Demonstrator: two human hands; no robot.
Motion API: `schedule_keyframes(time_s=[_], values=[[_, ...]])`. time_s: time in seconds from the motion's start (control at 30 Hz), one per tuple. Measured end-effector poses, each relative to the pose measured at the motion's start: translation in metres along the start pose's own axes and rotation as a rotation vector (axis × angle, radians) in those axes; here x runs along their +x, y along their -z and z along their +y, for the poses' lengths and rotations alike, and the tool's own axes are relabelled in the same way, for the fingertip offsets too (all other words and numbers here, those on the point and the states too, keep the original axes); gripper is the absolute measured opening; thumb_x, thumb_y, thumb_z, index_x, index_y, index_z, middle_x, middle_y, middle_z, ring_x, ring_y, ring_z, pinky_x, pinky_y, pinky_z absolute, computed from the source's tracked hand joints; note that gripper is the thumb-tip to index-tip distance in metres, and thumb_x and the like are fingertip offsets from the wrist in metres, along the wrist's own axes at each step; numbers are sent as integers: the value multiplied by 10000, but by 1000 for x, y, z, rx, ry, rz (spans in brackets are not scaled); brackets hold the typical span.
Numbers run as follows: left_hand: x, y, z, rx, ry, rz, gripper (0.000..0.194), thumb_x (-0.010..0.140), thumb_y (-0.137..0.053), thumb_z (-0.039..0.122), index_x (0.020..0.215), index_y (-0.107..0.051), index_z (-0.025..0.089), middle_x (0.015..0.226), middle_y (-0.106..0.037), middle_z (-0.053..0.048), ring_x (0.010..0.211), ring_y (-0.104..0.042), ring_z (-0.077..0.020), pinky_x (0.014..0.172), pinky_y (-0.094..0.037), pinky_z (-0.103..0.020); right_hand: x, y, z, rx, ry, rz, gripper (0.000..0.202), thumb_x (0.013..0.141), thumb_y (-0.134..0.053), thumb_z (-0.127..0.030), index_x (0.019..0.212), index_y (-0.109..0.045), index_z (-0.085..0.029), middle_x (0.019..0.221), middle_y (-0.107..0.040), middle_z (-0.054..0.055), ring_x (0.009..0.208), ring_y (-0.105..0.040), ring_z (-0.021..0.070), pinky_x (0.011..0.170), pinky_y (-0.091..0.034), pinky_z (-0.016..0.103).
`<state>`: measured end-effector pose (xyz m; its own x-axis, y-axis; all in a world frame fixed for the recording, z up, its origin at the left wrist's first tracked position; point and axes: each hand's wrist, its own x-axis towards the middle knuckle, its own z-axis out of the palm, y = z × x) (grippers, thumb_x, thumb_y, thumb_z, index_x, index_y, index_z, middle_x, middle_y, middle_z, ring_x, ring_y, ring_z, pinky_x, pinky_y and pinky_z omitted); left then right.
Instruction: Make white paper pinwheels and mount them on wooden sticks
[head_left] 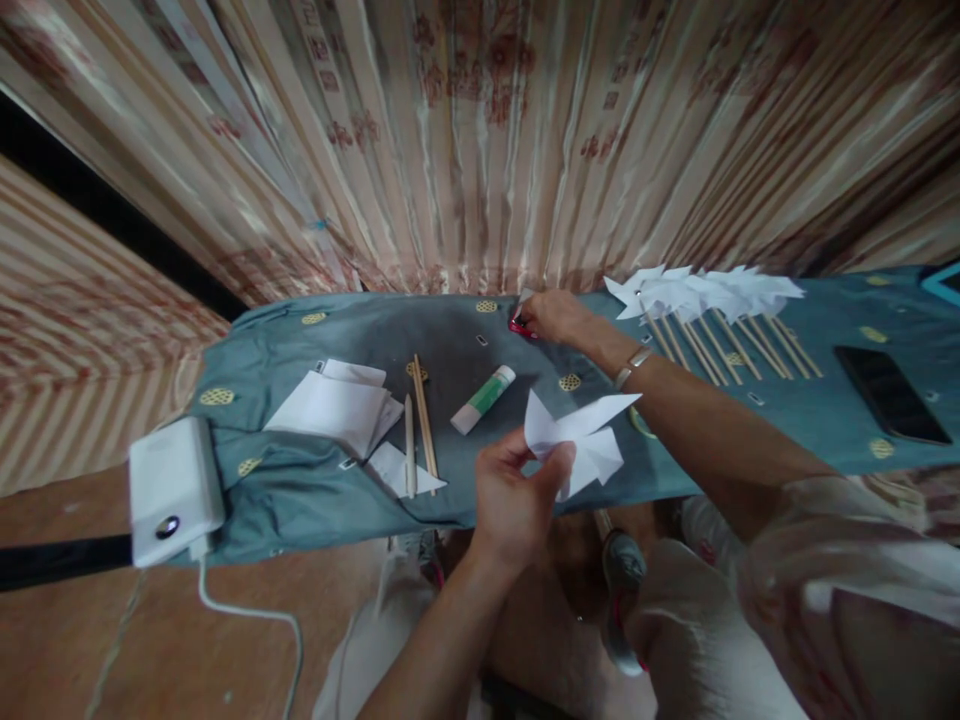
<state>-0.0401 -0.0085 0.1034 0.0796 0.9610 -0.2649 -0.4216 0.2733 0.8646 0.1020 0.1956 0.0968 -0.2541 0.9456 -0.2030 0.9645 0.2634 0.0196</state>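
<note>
My left hand (517,490) pinches a white paper pinwheel (589,450) between thumb and fingers, above the near edge of the cloth. Farther back, the fingers of my right hand (553,316) are closed at a small red object (519,324); a pale piece shows beside it, and its kind is unclear. Between my hands and the paper stack lies a glue stick (484,400) with a green and white label. Two thin wooden sticks (424,420) and a pale pencil-like stick (409,445) rest left of it, partly over a white paper piece (390,468).
White paper sheets (330,410) lie stacked at the left. A white power bank (176,490) with a cable sits at the left edge. Several finished pinwheels (705,293) on sticks overlap at the right, near a black phone (891,393). A curtain (480,150) hangs behind.
</note>
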Motion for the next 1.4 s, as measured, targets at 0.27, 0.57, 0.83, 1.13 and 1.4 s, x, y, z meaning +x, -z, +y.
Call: schedule_keyframes(time_s=[0.27,0.57,0.83,1.13,1.4], values=[[-3,0,0,30,16,-3,140,621,-743,287,610,-698,155,545,-590,-3,539,-464,-112,520,-390,-234,10,-4,-4,-6,11,-35,338,947,-612,-357,1226,-612,-167,1252,-631,104,1086,-639,233,917,-551,441],[-6,2,1,35,-2,-15,135,640,-724,292,611,-707,161,579,-617,-20,561,-496,-126,522,-418,-237,3,-6,-10,-22,-17,5,287,933,-486,-140,1076,-707,-27,1149,-702,273,1057,-648,263,842,-411,334],[-7,1,6,15,26,-19,149,633,-722,295,585,-695,157,559,-596,-13,546,-474,-117,512,-404,-232,6,-4,-8,-9,-17,4,270,925,-552,-215,1072,-722,-65,1113,-728,224,1003,-660,248,758,-389,301],[-6,-1,6,-21,55,9,127,590,-745,270,615,-728,147,611,-648,-35,588,-500,-127,539,-429,-233,5,-5,-11,-36,-6,25,297,913,-482,-161,1044,-732,-71,1100,-736,223,1006,-679,277,778,-433,313],[-8,0,8,-37,73,2,128,590,-739,266,590,-700,143,565,-607,-16,545,-468,-108,501,-405,-218,9,-8,-4,-24,-5,15,292,899,-508,-180,1091,-723,-135,1124,-743,161,998,-676,262,779,-451,306]])
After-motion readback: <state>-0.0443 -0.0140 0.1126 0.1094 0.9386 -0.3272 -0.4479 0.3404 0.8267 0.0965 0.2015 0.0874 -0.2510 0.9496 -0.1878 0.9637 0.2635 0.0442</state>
